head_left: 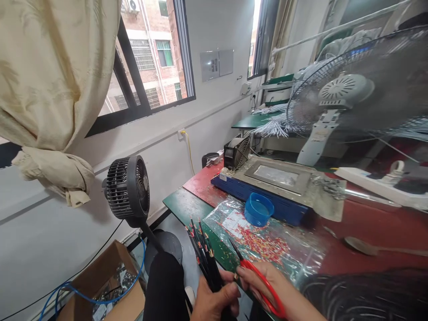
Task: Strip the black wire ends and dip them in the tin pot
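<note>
My left hand (216,296) is wrapped round a bundle of black cables (203,254), whose upper ends show red and pale stripped wires. In my right hand (259,281) are red-handled scissors (264,285), with the dark blades pointing up and left past the bundle. The fingertips of both hands come close together beside the cables, and a small cable end seems to be pinched at the right fingertips. Just beyond them, a clear plastic bag (214,218) lies on the table with many red and yellow wire scraps (257,243) on it.
A blue round dish (259,209) stands before a blue-sided solder pot machine (267,178). To the right lie a spoon-like tool (361,245), black cables (368,294) and a power strip (377,183). A large fan (344,93), a black fan (129,187) and a cardboard box (123,254) stand around.
</note>
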`<state>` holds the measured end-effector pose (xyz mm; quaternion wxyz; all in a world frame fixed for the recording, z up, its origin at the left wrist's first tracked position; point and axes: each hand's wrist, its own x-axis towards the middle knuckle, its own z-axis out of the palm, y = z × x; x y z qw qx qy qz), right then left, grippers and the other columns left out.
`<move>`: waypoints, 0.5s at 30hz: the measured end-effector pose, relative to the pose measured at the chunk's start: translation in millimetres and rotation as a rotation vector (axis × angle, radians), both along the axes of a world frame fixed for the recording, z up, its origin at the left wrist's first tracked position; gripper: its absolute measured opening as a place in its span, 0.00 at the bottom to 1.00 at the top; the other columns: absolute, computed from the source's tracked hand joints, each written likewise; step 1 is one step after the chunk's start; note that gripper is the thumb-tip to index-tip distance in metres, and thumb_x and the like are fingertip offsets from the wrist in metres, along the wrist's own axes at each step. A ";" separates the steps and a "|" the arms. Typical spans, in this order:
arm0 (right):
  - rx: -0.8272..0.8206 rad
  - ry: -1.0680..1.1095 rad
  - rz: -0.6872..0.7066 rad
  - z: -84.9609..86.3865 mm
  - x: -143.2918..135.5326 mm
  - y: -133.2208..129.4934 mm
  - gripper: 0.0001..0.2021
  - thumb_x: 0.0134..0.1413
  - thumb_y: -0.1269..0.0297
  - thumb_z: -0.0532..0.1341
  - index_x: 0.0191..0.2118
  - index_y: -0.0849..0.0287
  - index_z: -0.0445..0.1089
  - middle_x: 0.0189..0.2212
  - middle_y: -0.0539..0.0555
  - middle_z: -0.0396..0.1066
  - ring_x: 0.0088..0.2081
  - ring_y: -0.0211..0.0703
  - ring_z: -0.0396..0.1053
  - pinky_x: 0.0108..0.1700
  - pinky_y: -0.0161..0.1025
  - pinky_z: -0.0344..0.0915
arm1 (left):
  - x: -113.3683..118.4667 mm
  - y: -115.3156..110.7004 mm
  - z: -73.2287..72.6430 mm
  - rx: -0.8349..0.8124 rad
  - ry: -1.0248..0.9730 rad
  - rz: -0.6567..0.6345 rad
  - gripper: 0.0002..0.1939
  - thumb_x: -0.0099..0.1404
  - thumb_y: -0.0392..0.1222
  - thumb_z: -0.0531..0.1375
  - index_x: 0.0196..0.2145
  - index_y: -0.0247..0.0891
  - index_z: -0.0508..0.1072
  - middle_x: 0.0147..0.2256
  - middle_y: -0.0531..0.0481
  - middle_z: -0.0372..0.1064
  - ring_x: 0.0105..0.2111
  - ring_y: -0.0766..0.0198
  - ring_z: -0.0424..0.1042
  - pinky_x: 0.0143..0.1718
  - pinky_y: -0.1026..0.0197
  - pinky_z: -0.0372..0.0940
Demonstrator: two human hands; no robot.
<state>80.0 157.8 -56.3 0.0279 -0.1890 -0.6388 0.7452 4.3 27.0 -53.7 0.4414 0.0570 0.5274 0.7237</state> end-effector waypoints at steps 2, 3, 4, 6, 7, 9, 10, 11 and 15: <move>0.029 0.008 0.012 3.0 0.1 0.3 0.28 0.44 0.36 0.57 0.17 0.59 0.59 0.09 0.41 0.49 0.13 0.28 0.44 0.17 0.31 0.39 | 1.5 0.9 1.8 -0.006 -0.001 0.007 0.27 0.35 0.54 0.70 0.28 0.36 0.67 0.13 0.57 0.64 0.12 0.73 0.58 0.18 0.65 0.49; 0.049 0.009 0.022 4.7 0.3 0.6 0.27 0.45 0.37 0.57 0.17 0.59 0.59 0.09 0.42 0.50 0.13 0.28 0.45 0.17 0.31 0.39 | 1.8 1.4 2.5 -0.011 0.011 0.008 0.26 0.35 0.54 0.70 0.27 0.36 0.67 0.12 0.58 0.63 0.12 0.74 0.58 0.18 0.65 0.48; 0.071 0.006 0.033 6.5 0.8 0.9 0.27 0.46 0.38 0.57 0.17 0.59 0.59 0.09 0.42 0.51 0.13 0.28 0.45 0.17 0.32 0.39 | 2.0 1.8 2.8 -0.017 0.027 0.012 0.26 0.36 0.55 0.70 0.27 0.35 0.67 0.11 0.58 0.61 0.12 0.74 0.58 0.18 0.65 0.48; 0.121 -0.001 0.049 9.9 1.7 0.9 0.27 0.47 0.39 0.57 0.16 0.60 0.61 0.09 0.43 0.53 0.13 0.29 0.47 0.17 0.32 0.39 | 1.9 2.7 2.4 -0.030 0.061 0.021 0.25 0.36 0.55 0.70 0.26 0.34 0.69 0.10 0.58 0.61 0.12 0.74 0.57 0.18 0.65 0.48; 0.148 -0.001 0.055 11.3 2.1 0.4 0.27 0.47 0.39 0.57 0.16 0.60 0.63 0.09 0.45 0.55 0.13 0.29 0.48 0.18 0.32 0.40 | 1.7 3.1 1.7 -0.036 0.074 0.021 0.25 0.36 0.56 0.70 0.25 0.33 0.69 0.11 0.58 0.60 0.12 0.74 0.57 0.18 0.65 0.48; 0.180 0.018 0.064 13.2 2.3 -1.0 0.27 0.46 0.39 0.58 0.17 0.61 0.66 0.11 0.47 0.62 0.15 0.32 0.53 0.19 0.32 0.46 | 1.5 3.6 -0.3 -0.047 0.091 0.008 0.25 0.37 0.57 0.69 0.23 0.32 0.70 0.10 0.57 0.60 0.11 0.74 0.57 0.17 0.65 0.47; 0.179 0.038 0.067 13.7 2.1 -1.9 0.26 0.45 0.39 0.58 0.17 0.61 0.67 0.13 0.48 0.65 0.17 0.33 0.57 0.20 0.32 0.50 | 1.5 3.8 -1.4 -0.049 0.092 0.003 0.25 0.37 0.57 0.69 0.23 0.32 0.70 0.10 0.57 0.60 0.11 0.74 0.57 0.17 0.65 0.46; 0.165 0.054 0.071 13.9 1.9 -2.7 0.26 0.45 0.39 0.59 0.17 0.61 0.68 0.14 0.50 0.67 0.19 0.35 0.59 0.22 0.32 0.53 | 1.5 3.8 -2.3 -0.048 0.086 0.003 0.25 0.37 0.57 0.69 0.23 0.32 0.70 0.10 0.57 0.60 0.11 0.74 0.57 0.17 0.65 0.46; -0.003 0.004 0.026 15.4 1.3 -3.7 0.27 0.44 0.38 0.59 0.17 0.60 0.63 0.11 0.46 0.60 0.15 0.31 0.53 0.19 0.31 0.47 | 1.1 3.1 -2.6 -0.027 0.036 -0.001 0.23 0.39 0.54 0.69 0.24 0.32 0.70 0.10 0.57 0.60 0.12 0.74 0.56 0.17 0.65 0.46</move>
